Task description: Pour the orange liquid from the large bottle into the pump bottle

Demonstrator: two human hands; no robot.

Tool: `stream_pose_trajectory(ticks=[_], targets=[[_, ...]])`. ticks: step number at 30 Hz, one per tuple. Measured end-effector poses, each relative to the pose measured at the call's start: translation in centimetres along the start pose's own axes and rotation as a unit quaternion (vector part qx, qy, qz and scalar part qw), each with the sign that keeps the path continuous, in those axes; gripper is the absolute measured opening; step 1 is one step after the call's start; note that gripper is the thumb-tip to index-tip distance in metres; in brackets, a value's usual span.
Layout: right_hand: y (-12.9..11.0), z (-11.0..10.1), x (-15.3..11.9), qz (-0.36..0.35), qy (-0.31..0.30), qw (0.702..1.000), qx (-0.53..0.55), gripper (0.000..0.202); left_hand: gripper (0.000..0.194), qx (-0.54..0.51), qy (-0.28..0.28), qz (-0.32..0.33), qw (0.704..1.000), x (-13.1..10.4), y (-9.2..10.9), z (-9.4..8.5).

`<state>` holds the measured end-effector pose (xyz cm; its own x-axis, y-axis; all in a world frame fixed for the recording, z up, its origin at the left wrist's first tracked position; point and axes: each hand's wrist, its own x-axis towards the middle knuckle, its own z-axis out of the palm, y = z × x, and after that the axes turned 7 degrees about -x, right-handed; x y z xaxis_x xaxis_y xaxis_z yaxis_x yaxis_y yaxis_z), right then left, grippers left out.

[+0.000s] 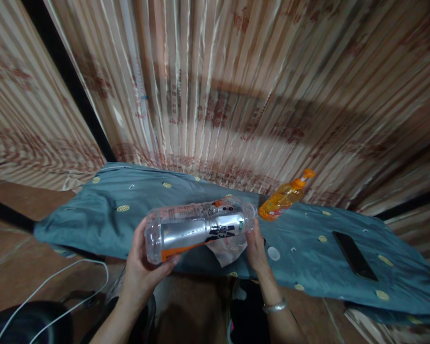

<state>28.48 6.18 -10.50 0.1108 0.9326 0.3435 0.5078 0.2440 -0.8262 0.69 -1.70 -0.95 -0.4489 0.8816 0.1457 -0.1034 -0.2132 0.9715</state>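
Note:
A large clear plastic bottle (197, 231) with a silver and orange label lies sideways in the air between my hands. My left hand (141, 267) is wrapped round its left end, thumb along the lower side. At the right end my right hand (255, 246) grips the bottle, its fingers partly hidden behind it; a silver bangle (275, 306) circles that wrist. Beneath the bottle a pale, thin sheet or wipe (229, 253) shows in part. A round white disc (273, 253), perhaps a lid, rests on the cloth beside my right hand.
A blue-green patterned cloth (118, 229) covers the narrow surface. An orange pump bottle (283, 198) stands toward its back edge, and a black phone (354, 255) lies to the right. Striped curtains (215, 95) hang behind. A white cable (75, 263) loops at lower left.

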Motion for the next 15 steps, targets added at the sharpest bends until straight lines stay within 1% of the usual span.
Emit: stream_pose_trajectory(ticks=[9, 15], targets=[[-0.38, -0.05, 0.16, 0.009, -0.002, 1.0, 0.008, 0.08, 0.096, 0.018, -0.004, 0.019, 1.0, -0.03, -0.49, -0.27], [-0.47, -0.01, 0.15, 0.005, 0.003, 1.0, 0.014, 0.076, 0.098, 0.002, -0.01, 0.015, 1.0, -0.04, -0.52, -0.27]])
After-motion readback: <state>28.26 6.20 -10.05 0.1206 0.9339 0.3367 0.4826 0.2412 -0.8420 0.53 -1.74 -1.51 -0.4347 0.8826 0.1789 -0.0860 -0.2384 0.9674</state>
